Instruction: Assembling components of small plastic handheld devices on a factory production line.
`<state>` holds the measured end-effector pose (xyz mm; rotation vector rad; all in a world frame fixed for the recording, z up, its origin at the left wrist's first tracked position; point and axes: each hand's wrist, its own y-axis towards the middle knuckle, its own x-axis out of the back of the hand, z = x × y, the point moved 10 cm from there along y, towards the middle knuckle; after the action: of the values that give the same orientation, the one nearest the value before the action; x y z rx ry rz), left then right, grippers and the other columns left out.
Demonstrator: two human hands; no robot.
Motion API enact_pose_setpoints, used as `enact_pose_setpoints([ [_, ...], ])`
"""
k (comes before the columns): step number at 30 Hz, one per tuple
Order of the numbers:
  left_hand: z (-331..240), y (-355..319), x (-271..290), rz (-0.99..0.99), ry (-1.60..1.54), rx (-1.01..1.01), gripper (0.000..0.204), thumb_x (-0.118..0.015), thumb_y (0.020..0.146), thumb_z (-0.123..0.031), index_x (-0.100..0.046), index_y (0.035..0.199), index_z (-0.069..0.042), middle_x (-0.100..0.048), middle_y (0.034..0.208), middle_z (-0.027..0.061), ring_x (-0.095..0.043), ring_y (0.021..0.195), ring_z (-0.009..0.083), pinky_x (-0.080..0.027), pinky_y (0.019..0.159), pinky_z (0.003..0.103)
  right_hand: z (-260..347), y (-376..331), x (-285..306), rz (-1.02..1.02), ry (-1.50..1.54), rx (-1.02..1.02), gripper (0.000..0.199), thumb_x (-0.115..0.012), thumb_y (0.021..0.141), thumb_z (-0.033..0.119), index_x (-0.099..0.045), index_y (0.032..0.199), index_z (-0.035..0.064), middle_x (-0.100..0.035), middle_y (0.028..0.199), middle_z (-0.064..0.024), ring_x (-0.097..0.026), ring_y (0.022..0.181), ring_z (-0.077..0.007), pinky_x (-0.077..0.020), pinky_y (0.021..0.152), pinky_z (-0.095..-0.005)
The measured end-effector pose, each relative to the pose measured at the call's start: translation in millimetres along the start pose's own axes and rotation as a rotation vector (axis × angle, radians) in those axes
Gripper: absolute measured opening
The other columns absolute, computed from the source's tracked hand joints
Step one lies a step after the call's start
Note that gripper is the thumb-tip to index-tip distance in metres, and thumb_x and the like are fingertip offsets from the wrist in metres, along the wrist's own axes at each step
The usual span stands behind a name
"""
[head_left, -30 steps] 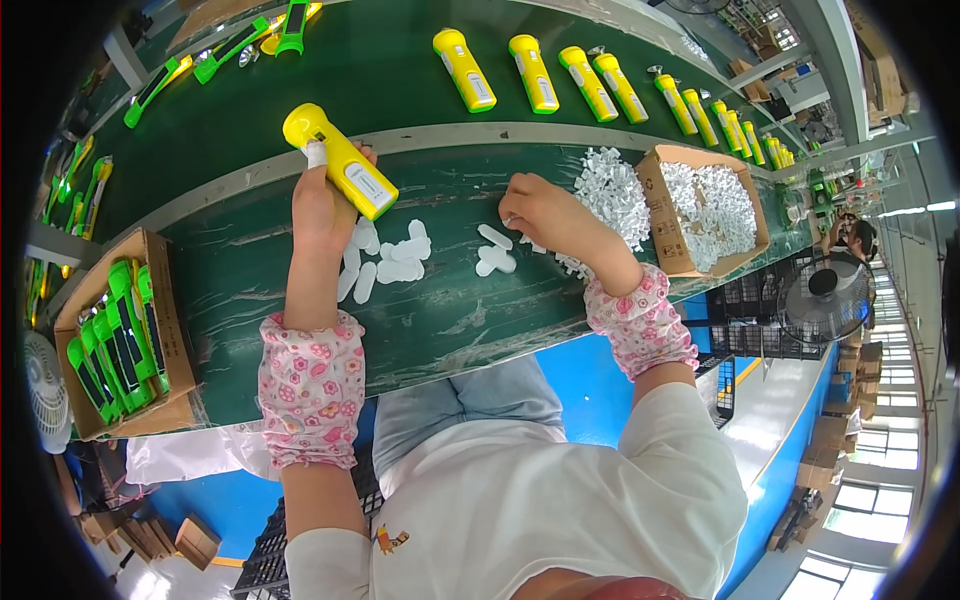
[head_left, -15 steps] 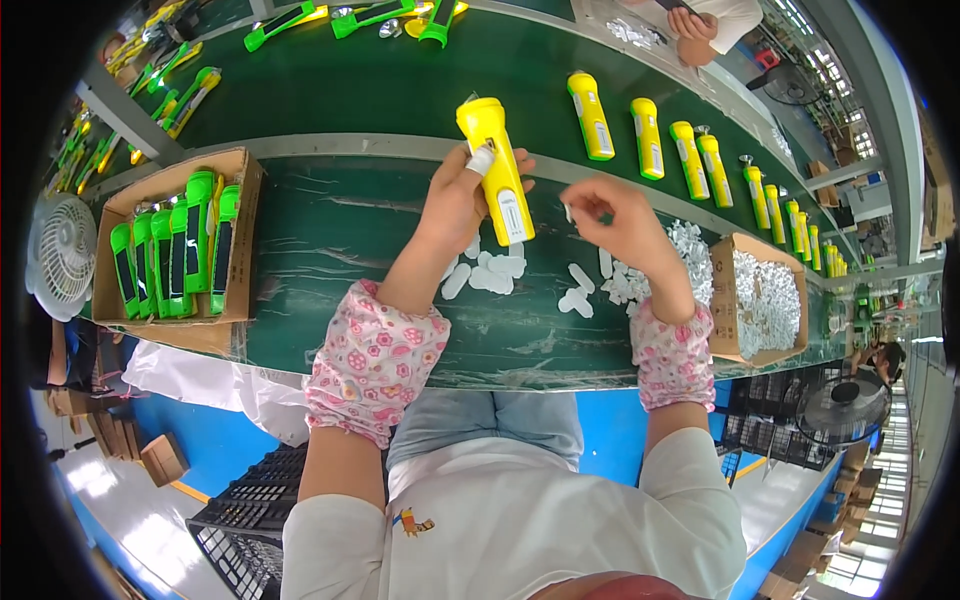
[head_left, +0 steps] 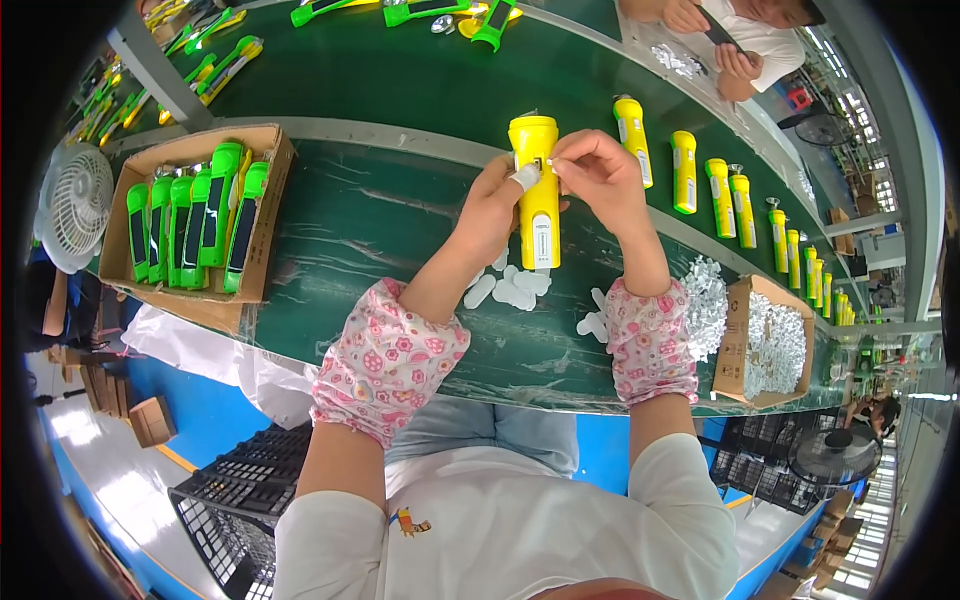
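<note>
My left hand [head_left: 490, 208] is wrapped round a yellow flashlight [head_left: 541, 205] held upright above the green bench, its wide head away from me. White tape covers the left thumb, which presses beside a small dark opening in the body. At that opening my right hand [head_left: 606, 182] has thumb and forefinger pinched on a small white piece [head_left: 552, 165], mostly hidden by the fingertips. Below the flashlight lie several oval white pieces [head_left: 515, 290]. Near my right sleeve are more white ovals [head_left: 592, 325] and a heap of small white parts [head_left: 704, 305].
A cardboard box [head_left: 262, 240] of green flashlights stands left, beside a white fan [head_left: 75, 210]. At right is a carton [head_left: 733, 335] of small white parts. Beyond a metal rail, yellow flashlights [head_left: 684, 172] line the green belt. Across it, a person [head_left: 770, 50] holds a dark flat object.
My right hand has moved left to the flashlight, bringing the small white piece against its opening. The flashlight is now more upright. The whole view has shifted slightly.
</note>
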<state>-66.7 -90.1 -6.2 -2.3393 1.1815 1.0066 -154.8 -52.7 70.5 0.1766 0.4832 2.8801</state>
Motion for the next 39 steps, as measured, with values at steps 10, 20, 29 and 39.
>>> enact_pose_setpoints([
  [10,-3.6,1.2,-3.2,-0.013,-0.002,-0.037,0.037,-0.046,0.097,-0.018,-0.037,0.127,0.001,-0.058,0.108,0.0156,-0.064,0.095,0.0262,-0.054,0.085,0.041,-9.1,3.7,6.2,-0.054,0.022,-0.023,0.005,-0.063,0.088,0.002,-0.059,0.092,0.0001,-0.061,0.086,-0.0048,-0.057,0.068,-0.0074,-0.0472,0.060,-0.0200],
  [20,-5.4,-4.5,-5.0,0.008,0.020,-0.039,0.035,-0.041,0.096,-0.016,-0.037,0.125,0.002,-0.057,0.110,0.0181,-0.064,0.096,0.0258,-0.054,0.080,0.037,9.1,-0.4,-4.6,0.086,-0.101,-0.003,0.013,-0.063,0.086,-0.003,-0.062,0.099,-0.0001,-0.064,0.087,-0.0043,-0.062,0.078,-0.0101,-0.0528,0.069,-0.0237],
  [29,-8.6,-6.0,-10.0,0.069,0.384,-0.155,0.041,-0.043,0.095,-0.015,-0.030,0.131,0.000,-0.051,0.116,0.0145,-0.059,0.101,0.0206,-0.051,0.087,0.036,14.6,-2.4,-5.1,0.091,-0.301,0.050,0.015,-0.066,0.082,-0.006,-0.065,0.097,-0.0017,-0.060,0.092,-0.0050,-0.061,0.081,-0.0127,-0.0549,0.069,-0.0260],
  [39,-10.7,-4.7,17.0,0.021,0.655,-0.385,0.050,-0.040,0.086,-0.003,-0.028,0.135,0.003,-0.050,0.115,0.0165,-0.056,0.100,0.0217,-0.047,0.087,0.035,-20.5,4.6,-3.7,-0.098,-0.151,-0.093,0.066,-0.076,0.072,0.003,-0.033,0.122,0.0078,-0.056,0.106,-0.0087,-0.055,0.085,-0.0151,-0.0500,0.068,-0.0290],
])
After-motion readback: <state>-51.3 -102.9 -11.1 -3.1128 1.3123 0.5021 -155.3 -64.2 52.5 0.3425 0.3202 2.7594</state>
